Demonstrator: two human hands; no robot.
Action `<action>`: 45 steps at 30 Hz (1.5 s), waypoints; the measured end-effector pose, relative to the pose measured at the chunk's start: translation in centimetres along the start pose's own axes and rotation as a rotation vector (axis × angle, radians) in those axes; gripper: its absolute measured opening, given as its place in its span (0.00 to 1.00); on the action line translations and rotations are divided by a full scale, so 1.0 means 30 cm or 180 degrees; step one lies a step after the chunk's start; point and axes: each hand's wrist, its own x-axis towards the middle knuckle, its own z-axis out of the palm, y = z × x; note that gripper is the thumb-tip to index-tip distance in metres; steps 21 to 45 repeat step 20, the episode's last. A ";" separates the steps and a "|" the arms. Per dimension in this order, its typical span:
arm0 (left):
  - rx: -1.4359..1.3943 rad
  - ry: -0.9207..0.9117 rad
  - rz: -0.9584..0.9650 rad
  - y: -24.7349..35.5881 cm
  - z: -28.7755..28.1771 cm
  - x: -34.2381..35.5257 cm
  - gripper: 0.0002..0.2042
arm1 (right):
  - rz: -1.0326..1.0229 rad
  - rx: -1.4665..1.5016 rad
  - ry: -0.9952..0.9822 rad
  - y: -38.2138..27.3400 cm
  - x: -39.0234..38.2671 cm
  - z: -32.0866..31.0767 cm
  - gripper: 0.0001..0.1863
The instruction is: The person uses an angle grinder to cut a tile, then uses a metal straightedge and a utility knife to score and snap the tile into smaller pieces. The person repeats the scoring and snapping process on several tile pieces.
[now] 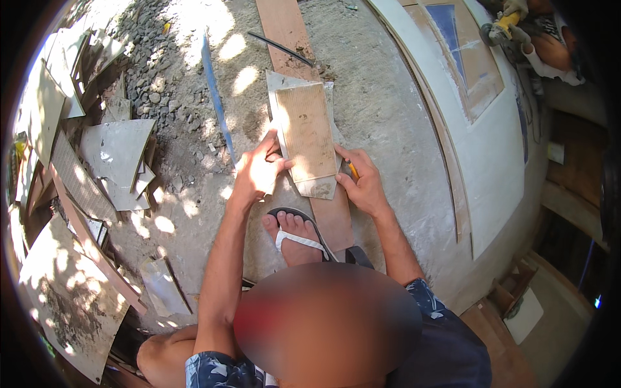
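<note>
A tan rectangular board piece (306, 136) with a ribbed face lies on top of a larger grey sheet piece (317, 189), whose edges stick out around it. Both rest across a long brown plank (332, 223). My left hand (261, 167) is at the left edge of the stack, thumb and bent fingers closed on the tan piece's side. On the opposite edge, my right hand (363, 182) keeps a slim orange tool (351, 169) tucked between its fingers, its thumb against the lower right corner. The tool's tip and exact kind are hidden.
My sandalled foot (294, 238) stands just below the stack. A blue strip (218, 97) and a dark rod (281, 48) lie beyond. Broken sheets (116, 152) pile up left beside gravel. Large white panels (482, 161) stand right, where another person's gloved hand holds a yellow power tool (504, 24).
</note>
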 end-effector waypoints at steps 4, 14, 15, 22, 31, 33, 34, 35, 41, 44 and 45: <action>-0.0082 0.0059 0.0293 -0.018 -0.003 0.006 0.37 | -0.0027 0.0072 0.0022 0.007 0.003 0.016 0.36; 0.0432 0.0211 0.0051 0.013 0.000 -0.003 0.38 | 0.0089 -0.0050 -0.0110 -0.001 0.001 0.001 0.36; 0.0520 0.0262 0.0098 0.010 -0.003 -0.006 0.38 | 0.0153 -0.0035 -0.0167 -0.010 0.004 0.001 0.36; 0.0587 0.0061 -0.0090 0.044 0.005 0.003 0.39 | 0.0171 0.0108 -0.0130 0.019 -0.021 -0.008 0.38; 0.0587 0.0061 -0.0090 0.044 0.005 0.003 0.39 | 0.0171 0.0108 -0.0130 0.019 -0.021 -0.008 0.38; 0.0587 0.0061 -0.0090 0.044 0.005 0.003 0.39 | 0.0171 0.0108 -0.0130 0.019 -0.021 -0.008 0.38; 0.0587 0.0061 -0.0090 0.044 0.005 0.003 0.39 | 0.0171 0.0108 -0.0130 0.019 -0.021 -0.008 0.38; 0.0587 0.0061 -0.0090 0.044 0.005 0.003 0.39 | 0.0171 0.0108 -0.0130 0.019 -0.021 -0.008 0.38; 0.0587 0.0061 -0.0090 0.044 0.005 0.003 0.39 | 0.0171 0.0108 -0.0130 0.019 -0.021 -0.008 0.38; 0.0587 0.0061 -0.0090 0.044 0.005 0.003 0.39 | 0.0171 0.0108 -0.0130 0.019 -0.021 -0.008 0.38; 0.0587 0.0061 -0.0090 0.044 0.005 0.003 0.39 | 0.0171 0.0108 -0.0130 0.019 -0.021 -0.008 0.38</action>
